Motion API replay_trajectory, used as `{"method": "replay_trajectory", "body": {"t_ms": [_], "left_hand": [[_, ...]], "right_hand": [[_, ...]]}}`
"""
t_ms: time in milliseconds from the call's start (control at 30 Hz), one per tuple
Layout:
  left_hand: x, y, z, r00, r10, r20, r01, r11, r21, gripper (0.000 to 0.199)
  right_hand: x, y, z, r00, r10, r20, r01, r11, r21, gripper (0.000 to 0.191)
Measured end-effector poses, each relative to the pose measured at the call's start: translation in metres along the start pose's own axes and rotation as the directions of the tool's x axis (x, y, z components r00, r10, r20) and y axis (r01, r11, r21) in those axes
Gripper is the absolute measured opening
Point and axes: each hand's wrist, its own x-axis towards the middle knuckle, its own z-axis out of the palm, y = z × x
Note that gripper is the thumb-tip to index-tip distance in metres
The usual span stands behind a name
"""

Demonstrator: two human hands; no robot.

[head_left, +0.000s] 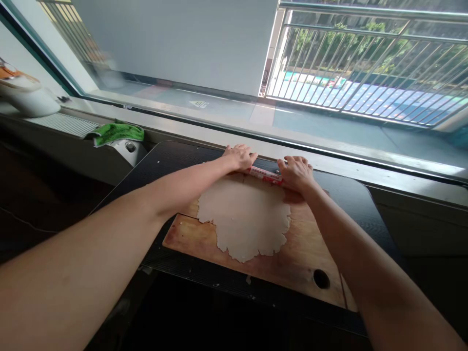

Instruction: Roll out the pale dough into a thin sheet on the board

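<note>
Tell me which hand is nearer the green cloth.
The left hand: of the two at the red-and-white bar, it is on the side toward the green cloth; the right hand is farther away.

Place: room, perhaps a home (exact kind unclear) | Signs: window [226, 53], green cloth [119, 132], wooden board [303, 243], dough sheet [248, 214]

Daylight fills a wide window [234, 108] spanning ten to three o'clock. Beyond it stand a grey panel [175, 44] at eleven, a railing [345, 104] and trees [383, 41] at two. A pale sill [190, 132] runs behind the black desk [347, 195].
</note>
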Motion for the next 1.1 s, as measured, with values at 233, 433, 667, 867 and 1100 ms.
{"method": "replay_trajectory", "body": {"t_ms": [233, 433, 667, 867, 1100], "left_hand": [[-0.062, -0.014, 0.011, 0.976, 0.214, -0.032, -0.211, 0.975, 0.075, 0.058], [-0.003, -0.005, -0.003, 0.994, 0.027, 0.103, -0.035, 0.996, 0.083, 0.05], [-0.035, -0.012, 0.011, 0.989, 0.108, -0.104, -0.105, 0.994, 0.032, 0.053], [-0.08, -0.017, 0.023, 0.965, 0.155, -0.21, -0.152, 0.988, 0.032, 0.045], [-0.127, -0.019, 0.036, 0.939, 0.19, -0.288, -0.187, 0.982, 0.041, 0.052]], "right_hand": [[-0.068, -0.003, 0.01, 0.971, -0.237, -0.034, 0.236, 0.971, -0.043, 0.054], [-0.003, -0.001, 0.002, 1.0, -0.001, 0.007, 0.001, 1.0, 0.009, 0.058], [-0.044, -0.009, 0.01, 0.995, -0.065, -0.075, 0.065, 0.998, -0.01, 0.064], [-0.091, -0.023, 0.009, 0.995, -0.085, -0.049, 0.083, 0.995, -0.049, 0.055], [-0.136, -0.029, 0.03, 0.963, -0.142, -0.228, 0.134, 0.99, -0.049, 0.057]]}}
